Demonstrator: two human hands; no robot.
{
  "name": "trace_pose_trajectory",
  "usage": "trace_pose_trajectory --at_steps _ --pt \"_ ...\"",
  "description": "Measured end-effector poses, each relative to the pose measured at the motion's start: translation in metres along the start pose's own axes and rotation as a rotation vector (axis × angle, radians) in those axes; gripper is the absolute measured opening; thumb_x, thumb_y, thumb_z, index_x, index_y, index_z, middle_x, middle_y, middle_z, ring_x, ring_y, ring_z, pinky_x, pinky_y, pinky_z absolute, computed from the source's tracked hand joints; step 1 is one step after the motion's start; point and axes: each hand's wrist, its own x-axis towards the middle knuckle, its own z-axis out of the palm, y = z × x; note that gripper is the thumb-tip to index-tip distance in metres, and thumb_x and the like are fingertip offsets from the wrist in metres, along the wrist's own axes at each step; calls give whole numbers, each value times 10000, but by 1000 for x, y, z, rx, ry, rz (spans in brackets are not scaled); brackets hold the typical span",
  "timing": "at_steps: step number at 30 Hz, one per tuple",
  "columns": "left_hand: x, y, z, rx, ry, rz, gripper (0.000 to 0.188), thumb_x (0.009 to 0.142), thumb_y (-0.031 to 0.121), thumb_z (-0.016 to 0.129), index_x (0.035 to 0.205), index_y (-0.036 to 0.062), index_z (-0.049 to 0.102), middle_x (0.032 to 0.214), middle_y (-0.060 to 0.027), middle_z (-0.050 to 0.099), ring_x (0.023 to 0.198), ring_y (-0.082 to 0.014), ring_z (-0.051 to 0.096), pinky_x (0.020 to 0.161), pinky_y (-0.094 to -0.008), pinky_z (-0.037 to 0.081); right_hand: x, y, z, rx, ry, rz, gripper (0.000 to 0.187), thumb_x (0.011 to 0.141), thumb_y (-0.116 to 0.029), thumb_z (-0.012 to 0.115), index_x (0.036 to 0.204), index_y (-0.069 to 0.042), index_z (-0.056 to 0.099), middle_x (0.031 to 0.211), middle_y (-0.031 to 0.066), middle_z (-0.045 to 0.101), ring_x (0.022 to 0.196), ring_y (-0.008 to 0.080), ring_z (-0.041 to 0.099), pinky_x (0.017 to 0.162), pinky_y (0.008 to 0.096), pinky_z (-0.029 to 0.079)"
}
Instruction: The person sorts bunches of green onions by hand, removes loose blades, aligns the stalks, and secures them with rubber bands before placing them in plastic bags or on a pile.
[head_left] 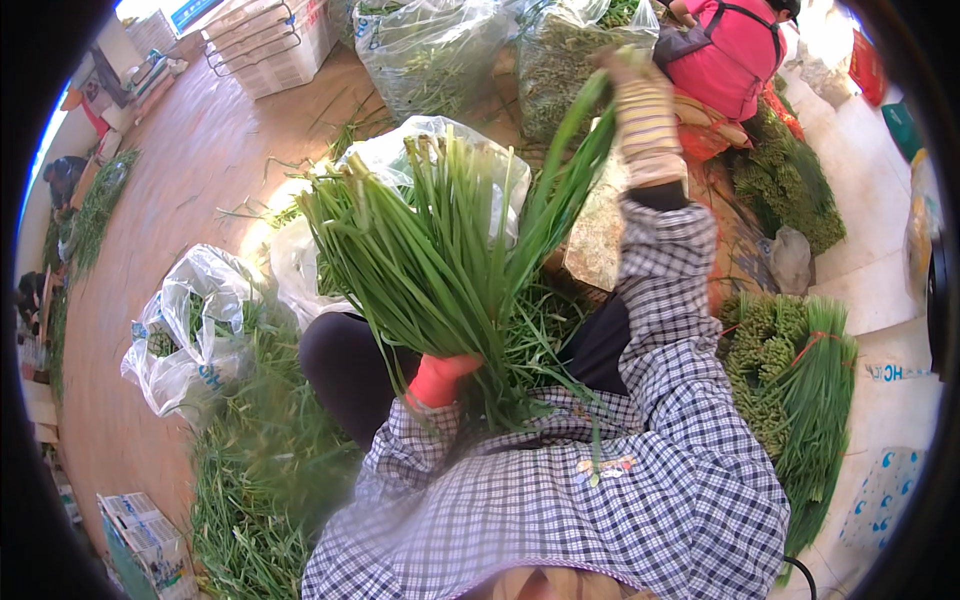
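Observation:
My left hand (442, 378), in a pinkish-red glove, is closed round the lower part of a thick bunch of long green stalks (410, 240), which look like chives. Their pale cut ends fan out upward, away from me. My right arm reaches far ahead, its cuff striped, and my right hand (625, 72) is blurred there. It appears to grip the top of a few green stalks (568, 175) that slant up from beside the bunch. Loose green leaves (545, 325) lie in my lap and between my knees.
Tied bundles of green stalks (815, 400) lie at my right. Loose greens (260, 470) heap at my left near a white plastic bag (190, 320). Stuffed clear bags (430, 60) and a white crate (270, 50) stand ahead. A person in pink (725, 55) sits far right.

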Motion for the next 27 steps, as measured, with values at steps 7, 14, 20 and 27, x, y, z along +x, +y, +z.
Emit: trace_pose_trajectory --at_steps 7,14,20,27 --pt "4 4 3 606 43 160 414 891 115 572 1302 68 544 1154 -36 616 931 -175 592 789 -328 491 -11 22 -30 -77 -275 234 341 875 -306 662 1092 -49 603 762 34 611 629 180 592 669 295 553" --pt "-15 -6 -17 -284 -99 5 549 822 1 666 1337 60 485 1338 -89 524 890 -191 617 702 -319 537 -88 95 51 -132 -420 756 452 883 -468 644 956 -23 679 609 -12 531 460 110 480 460 264 460" --pt "-26 -16 -25 -389 -86 -32 538 862 71 645 1367 71 458 1349 -118 513 759 -219 615 594 -335 531 -117 106 84 101 -59 800 453 864 -443 678 961 -1 649 672 -2 543 542 134 508 497 267 456" --pt "-9 -32 -46 -1425 -463 -535 480 939 350 534 1245 -13 459 1075 -145 550 636 -255 580 500 -358 507 -131 103 55 361 -289 832 421 895 -481 595 961 -73 674 760 13 594 605 99 536 538 262 435"
